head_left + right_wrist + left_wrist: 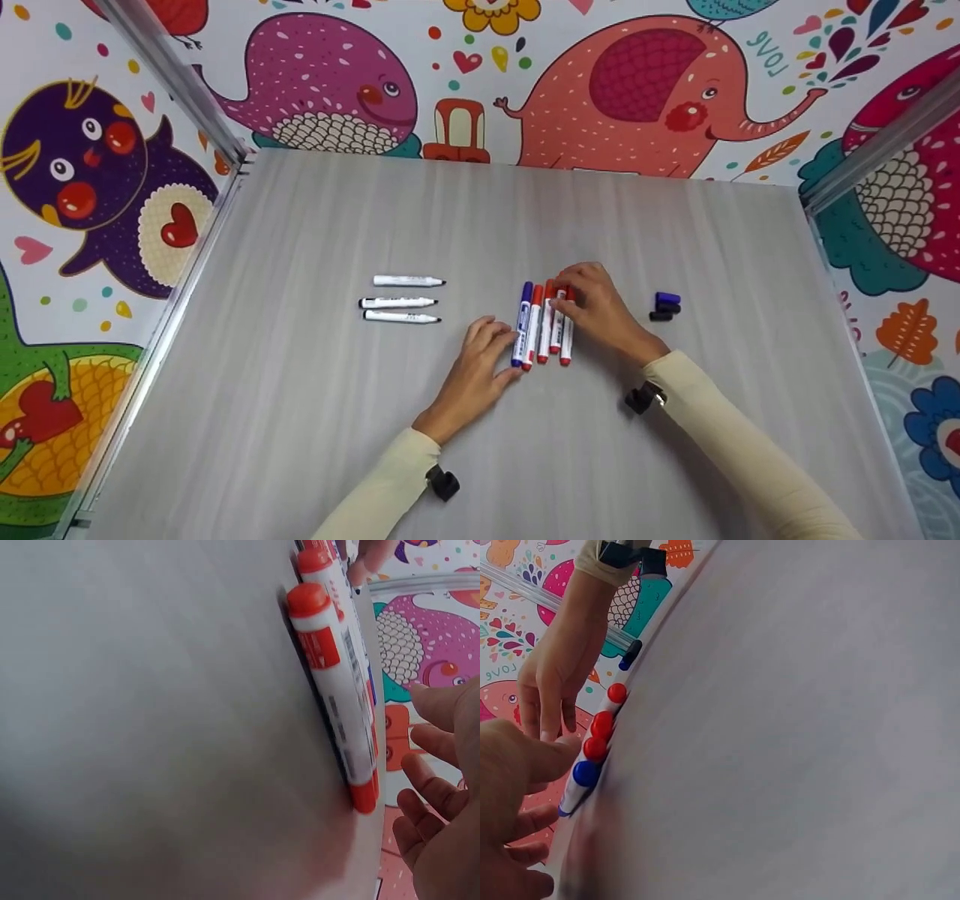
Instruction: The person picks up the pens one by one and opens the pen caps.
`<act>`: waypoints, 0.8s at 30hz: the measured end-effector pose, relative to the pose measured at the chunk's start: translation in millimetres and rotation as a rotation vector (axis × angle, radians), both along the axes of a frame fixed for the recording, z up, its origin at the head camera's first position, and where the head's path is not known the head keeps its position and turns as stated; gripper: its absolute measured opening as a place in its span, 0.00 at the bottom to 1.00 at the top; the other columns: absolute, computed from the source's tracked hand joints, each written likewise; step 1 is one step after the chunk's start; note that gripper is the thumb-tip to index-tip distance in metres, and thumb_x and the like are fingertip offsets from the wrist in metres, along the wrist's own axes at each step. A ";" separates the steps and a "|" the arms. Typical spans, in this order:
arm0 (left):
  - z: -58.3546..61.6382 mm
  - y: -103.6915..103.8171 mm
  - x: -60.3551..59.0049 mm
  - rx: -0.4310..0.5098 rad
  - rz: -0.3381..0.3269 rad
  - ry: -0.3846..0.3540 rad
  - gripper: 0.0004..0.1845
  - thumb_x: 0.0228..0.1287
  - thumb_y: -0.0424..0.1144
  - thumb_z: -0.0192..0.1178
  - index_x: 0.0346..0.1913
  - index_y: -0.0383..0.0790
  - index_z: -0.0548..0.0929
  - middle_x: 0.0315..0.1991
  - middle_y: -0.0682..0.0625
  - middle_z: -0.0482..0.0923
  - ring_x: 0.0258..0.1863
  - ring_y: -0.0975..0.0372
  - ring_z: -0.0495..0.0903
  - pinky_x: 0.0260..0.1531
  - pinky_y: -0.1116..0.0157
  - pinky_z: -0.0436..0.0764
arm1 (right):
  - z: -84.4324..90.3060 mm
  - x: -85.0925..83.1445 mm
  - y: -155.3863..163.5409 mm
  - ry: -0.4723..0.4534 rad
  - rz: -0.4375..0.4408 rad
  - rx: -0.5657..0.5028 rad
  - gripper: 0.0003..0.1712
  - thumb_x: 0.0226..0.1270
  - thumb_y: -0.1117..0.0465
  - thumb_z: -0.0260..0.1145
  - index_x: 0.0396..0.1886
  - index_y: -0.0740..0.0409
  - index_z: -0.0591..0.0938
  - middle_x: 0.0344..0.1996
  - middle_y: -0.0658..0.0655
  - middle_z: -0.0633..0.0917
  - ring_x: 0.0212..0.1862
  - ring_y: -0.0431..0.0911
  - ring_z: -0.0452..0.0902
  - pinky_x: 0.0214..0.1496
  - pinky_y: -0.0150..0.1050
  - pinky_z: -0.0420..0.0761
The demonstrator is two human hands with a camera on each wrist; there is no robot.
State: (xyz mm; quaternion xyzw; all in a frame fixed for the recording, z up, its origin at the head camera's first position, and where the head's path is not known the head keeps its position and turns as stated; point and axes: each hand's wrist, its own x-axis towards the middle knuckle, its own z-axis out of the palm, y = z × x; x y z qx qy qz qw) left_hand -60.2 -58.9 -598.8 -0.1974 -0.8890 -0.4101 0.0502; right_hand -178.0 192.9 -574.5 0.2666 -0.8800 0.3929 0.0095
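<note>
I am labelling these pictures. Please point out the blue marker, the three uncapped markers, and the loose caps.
blue marker [522,330], head view, middle of its barrel.
uncapped markers [398,302], head view, barrel of the middle one.
loose caps [666,299], head view, the blue cap on top.

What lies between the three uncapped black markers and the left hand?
Nothing: in the head view, bare grey table separates the black markers from the left hand.

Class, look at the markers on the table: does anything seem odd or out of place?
Yes. Three white markers lie on the left with bare black tips, uncapped, while loose dark caps lie far right. The capped row between both hands looks tidy.
</note>
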 end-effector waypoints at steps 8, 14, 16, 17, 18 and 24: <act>-4.6 8.2 1.8 -0.012 0.001 -0.003 0.28 0.67 0.34 0.79 0.67 0.32 0.84 0.67 0.44 0.77 0.79 0.44 0.65 0.79 0.48 0.69 | -4.0 -5.7 -15.1 0.038 0.043 0.020 0.19 0.72 0.62 0.79 0.58 0.66 0.88 0.57 0.64 0.84 0.64 0.61 0.72 0.69 0.59 0.72; -7.4 8.6 2.8 -0.034 0.012 0.004 0.27 0.68 0.34 0.78 0.68 0.33 0.84 0.68 0.43 0.77 0.80 0.43 0.64 0.78 0.48 0.70 | -6.9 -10.0 -20.9 0.057 0.067 0.038 0.20 0.71 0.62 0.80 0.58 0.67 0.88 0.57 0.65 0.84 0.65 0.63 0.71 0.69 0.61 0.71; -7.4 8.5 2.7 -0.044 0.015 0.011 0.27 0.68 0.35 0.78 0.68 0.33 0.84 0.68 0.43 0.77 0.80 0.43 0.64 0.77 0.48 0.71 | -7.4 -11.5 -22.5 0.053 0.072 0.041 0.21 0.72 0.62 0.80 0.58 0.68 0.87 0.58 0.66 0.83 0.65 0.63 0.70 0.69 0.61 0.70; -7.2 8.4 2.3 -0.045 0.017 0.012 0.27 0.68 0.35 0.78 0.68 0.33 0.83 0.68 0.43 0.77 0.80 0.43 0.64 0.78 0.48 0.70 | -7.5 -12.1 -23.3 0.050 0.070 0.043 0.21 0.72 0.62 0.80 0.59 0.67 0.87 0.58 0.66 0.83 0.65 0.63 0.70 0.69 0.61 0.70; -7.0 8.3 1.9 -0.046 0.019 0.009 0.27 0.68 0.35 0.78 0.68 0.34 0.83 0.68 0.42 0.76 0.80 0.43 0.64 0.78 0.48 0.70 | -7.6 -12.9 -24.4 0.045 0.069 0.045 0.22 0.72 0.61 0.80 0.59 0.67 0.87 0.59 0.65 0.83 0.66 0.63 0.70 0.70 0.61 0.70; -5.3 7.5 0.5 -0.071 0.035 -0.003 0.28 0.70 0.37 0.77 0.69 0.35 0.83 0.70 0.43 0.76 0.81 0.44 0.63 0.78 0.49 0.70 | -6.8 -15.0 -30.4 0.015 0.057 0.081 0.24 0.72 0.59 0.80 0.61 0.67 0.87 0.62 0.66 0.81 0.68 0.63 0.68 0.71 0.63 0.69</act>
